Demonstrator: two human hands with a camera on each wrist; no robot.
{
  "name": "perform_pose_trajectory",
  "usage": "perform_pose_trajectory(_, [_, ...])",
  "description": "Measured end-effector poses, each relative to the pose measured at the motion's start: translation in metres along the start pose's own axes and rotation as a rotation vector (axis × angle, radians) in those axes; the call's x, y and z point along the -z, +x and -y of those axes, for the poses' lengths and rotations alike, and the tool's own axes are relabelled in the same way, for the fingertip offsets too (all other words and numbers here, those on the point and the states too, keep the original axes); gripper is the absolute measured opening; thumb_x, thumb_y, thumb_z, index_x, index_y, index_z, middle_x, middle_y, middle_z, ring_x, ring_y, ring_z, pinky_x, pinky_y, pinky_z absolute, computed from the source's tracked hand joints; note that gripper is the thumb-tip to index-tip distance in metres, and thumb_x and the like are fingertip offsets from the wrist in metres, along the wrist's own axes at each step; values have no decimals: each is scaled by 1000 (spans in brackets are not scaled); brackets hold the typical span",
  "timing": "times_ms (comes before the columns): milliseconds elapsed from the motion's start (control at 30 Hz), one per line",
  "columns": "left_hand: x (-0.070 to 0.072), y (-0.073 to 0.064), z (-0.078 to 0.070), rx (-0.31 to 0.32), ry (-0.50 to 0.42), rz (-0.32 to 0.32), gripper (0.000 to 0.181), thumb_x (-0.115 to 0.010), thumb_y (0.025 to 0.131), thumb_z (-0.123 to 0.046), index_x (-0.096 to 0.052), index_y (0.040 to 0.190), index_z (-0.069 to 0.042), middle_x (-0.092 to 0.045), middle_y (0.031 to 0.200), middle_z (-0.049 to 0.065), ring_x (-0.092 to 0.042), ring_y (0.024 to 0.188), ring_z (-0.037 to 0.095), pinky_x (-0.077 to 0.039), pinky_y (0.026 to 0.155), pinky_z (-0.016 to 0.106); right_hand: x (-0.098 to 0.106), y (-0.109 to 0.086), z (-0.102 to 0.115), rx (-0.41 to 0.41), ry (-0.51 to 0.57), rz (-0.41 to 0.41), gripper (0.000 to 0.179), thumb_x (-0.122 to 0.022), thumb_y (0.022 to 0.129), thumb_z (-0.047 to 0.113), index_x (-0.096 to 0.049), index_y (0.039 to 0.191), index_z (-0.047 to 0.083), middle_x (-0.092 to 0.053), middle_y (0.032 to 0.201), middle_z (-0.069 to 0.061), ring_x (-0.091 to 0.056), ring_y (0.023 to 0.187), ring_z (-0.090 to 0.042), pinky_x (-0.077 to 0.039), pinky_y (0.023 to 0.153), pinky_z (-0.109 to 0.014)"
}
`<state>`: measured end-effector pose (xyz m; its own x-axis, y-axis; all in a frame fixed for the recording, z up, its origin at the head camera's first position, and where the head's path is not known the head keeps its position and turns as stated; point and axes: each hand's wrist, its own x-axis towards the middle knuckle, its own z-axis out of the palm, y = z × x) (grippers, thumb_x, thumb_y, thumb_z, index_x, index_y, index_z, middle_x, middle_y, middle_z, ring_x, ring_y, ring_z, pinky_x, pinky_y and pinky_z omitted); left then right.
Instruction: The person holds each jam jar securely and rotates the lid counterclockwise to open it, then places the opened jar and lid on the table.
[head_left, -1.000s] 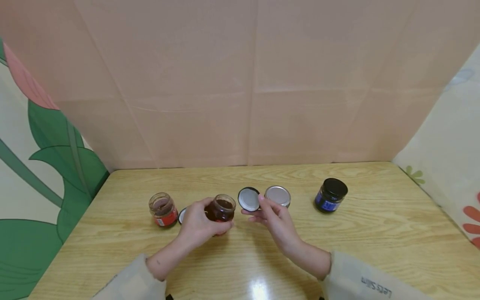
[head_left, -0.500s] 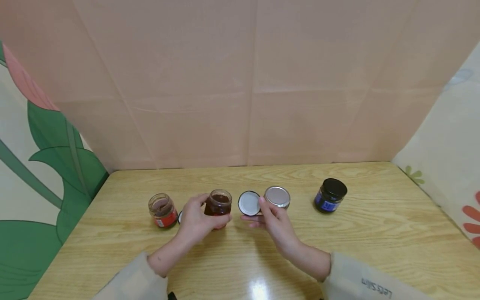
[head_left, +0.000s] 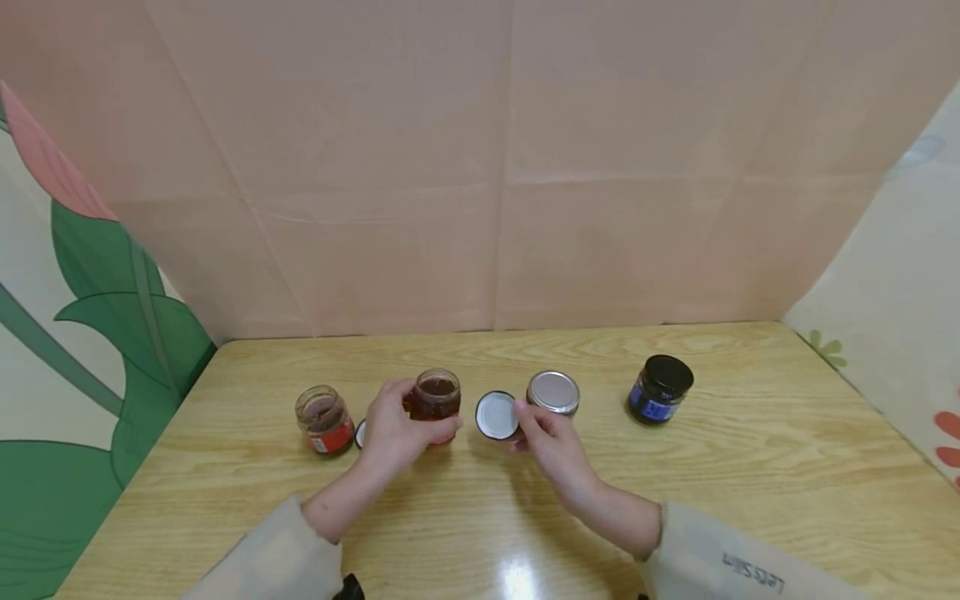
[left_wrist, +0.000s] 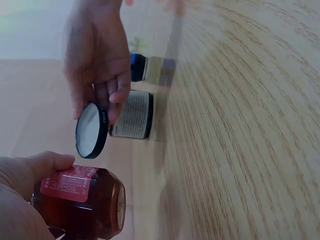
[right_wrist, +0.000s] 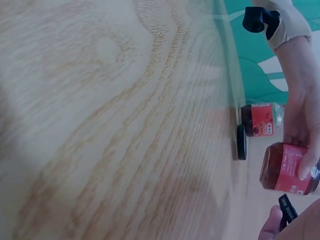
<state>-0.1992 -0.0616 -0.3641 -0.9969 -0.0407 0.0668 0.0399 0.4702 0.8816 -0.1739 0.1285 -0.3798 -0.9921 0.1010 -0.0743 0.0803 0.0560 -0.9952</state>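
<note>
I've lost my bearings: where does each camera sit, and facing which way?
Head: on the head, facing forward-down at the wooden table; left hand, right hand, sleeves show.
Left wrist: on that wrist, facing the right hand; left hand partly shows, lower left.
Right wrist: on that wrist, facing the left hand; right hand partly shows, lower right.
Both wrist views share the held red-labelled jar and black-sided lid.

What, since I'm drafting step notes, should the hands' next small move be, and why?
Probably the left hand should lower the open jar onto the table: the right wrist view shows its base raised off the surface, its mouth is uncovered, and the lid pinched in the right hand is apart from it, so setting the jar down first seems steadier.
</note>
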Motion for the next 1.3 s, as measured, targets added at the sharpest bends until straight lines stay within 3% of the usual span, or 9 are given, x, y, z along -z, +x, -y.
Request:
perform_pose_trajectory(200, [-1,5,0,28,-34,-2,61,-87,67,-16,-61,120,-1,-62,116,15,-58,111,29,-46,95,45,-2,1,-1,-12,22,38,27,-46,100,7,-59,104,-17,-63,77,-5,-61,64,-10,-54,65,-24])
perform_pose_trajectory(500, [-1,11,0,49,-60,-31,58,-87,62,-12,-64,115,-7,-67,111,11,-62,103,24,-49,91,41,-3,2,-3,-14,14,73,25,-47,98,5,-57,103,-18,-64,85,-12,-65,70,-15,-57,69,-29])
perform_pose_trajectory(933, [-3,14,2,9,-17,-35,59,-89,59,-8,-67,114,-9,-69,108,8,-60,106,28,-45,93,45,-1,1,-7,-48,-22,192,29,-47,96,2,-52,111,-23,-65,98,-27,-66,81,-17,-57,75,-29])
perform_pose_trajectory(1100, [-4,14,3,3,11,-31,59,-89,57,-8,-68,112,-9,-70,107,9,-61,106,26,-44,96,44,0,2,-7,-43,-56,227,28,-50,95,1,-53,110,-22,-66,96,-26,-67,79,-16,-57,76,-33])
perform_pose_trajectory(1300, [-6,16,4,4,36,-29,59,-88,56,-8,-68,111,-8,-70,107,10,-62,107,27,-43,98,44,0,5,-9,-65,-70,235,27,-51,94,1,-53,111,-20,-69,90,-19,-66,72,-13,-57,71,-29])
